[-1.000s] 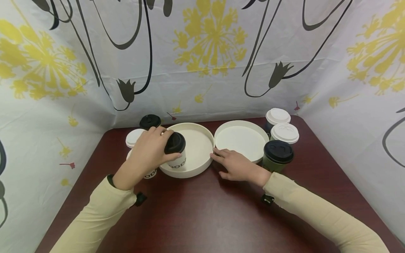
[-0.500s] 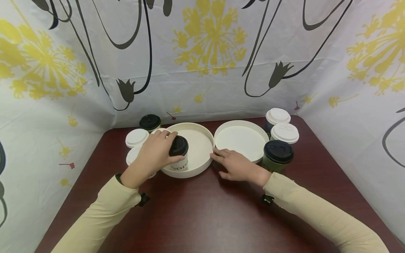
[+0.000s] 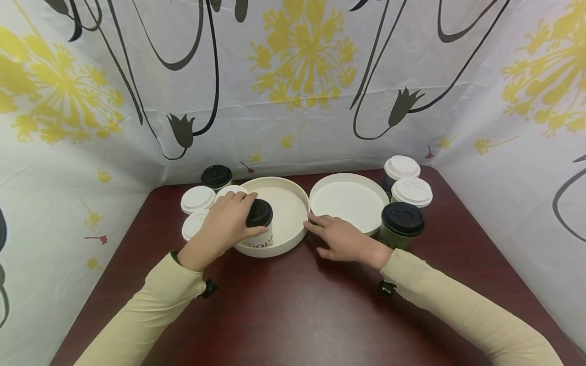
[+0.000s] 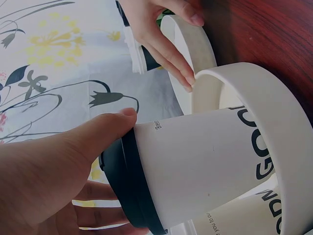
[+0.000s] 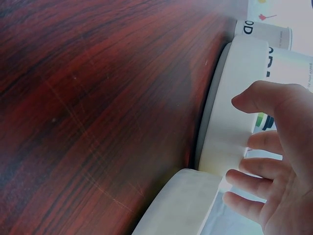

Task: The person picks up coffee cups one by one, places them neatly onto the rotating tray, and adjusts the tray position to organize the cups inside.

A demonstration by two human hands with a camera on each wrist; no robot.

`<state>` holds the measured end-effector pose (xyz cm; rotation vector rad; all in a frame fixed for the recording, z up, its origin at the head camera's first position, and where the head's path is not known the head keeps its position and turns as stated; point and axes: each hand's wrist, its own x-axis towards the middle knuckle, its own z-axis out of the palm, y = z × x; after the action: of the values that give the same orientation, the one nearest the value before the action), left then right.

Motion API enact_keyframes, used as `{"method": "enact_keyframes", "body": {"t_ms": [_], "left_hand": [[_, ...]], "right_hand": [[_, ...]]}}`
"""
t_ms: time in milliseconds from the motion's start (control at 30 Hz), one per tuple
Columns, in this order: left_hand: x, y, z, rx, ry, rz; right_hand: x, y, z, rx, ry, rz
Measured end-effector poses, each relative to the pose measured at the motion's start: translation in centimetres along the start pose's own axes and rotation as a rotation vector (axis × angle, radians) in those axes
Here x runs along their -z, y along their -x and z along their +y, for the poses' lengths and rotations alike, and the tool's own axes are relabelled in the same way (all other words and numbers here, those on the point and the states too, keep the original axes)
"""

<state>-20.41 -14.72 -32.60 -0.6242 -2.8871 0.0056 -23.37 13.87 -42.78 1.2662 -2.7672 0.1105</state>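
Observation:
My left hand (image 3: 226, 223) grips a white paper coffee cup (image 4: 200, 161) by its black lid (image 3: 259, 212). The cup stands upright inside the near left part of the left round tray (image 3: 296, 201), with lettering low on its side. In the left wrist view, the thumb and fingers lie around the lid. My right hand (image 3: 341, 239) rests its outstretched fingertips at the left tray's right rim, near where it meets the right round tray (image 3: 350, 203). The right wrist view shows the right thumb (image 5: 249, 98) alongside the tray wall.
Left of the trays stand white-lidded cups (image 3: 198, 198) and a black-lidded cup (image 3: 217, 176). Another white lid (image 3: 232, 190) shows behind my left hand. On the right are two white-lidded cups (image 3: 412, 192) and a green cup with a black lid (image 3: 403, 219). Patterned cloth (image 3: 293, 132) walls the table.
The left hand has moved slightly right and toward me with the cup, then almost stopped. White lids behind it are more visible. The right hand has stayed put.

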Motion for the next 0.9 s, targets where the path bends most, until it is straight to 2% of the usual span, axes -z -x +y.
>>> {"method": "enact_keyframes", "body": {"t_ms": [900], "left_hand": [[-0.94,0.00,-0.31,-0.007,-0.007,0.001]], "right_hand": [[-0.07,-0.03,0.14,-0.010,-0.007,-0.017]]}}
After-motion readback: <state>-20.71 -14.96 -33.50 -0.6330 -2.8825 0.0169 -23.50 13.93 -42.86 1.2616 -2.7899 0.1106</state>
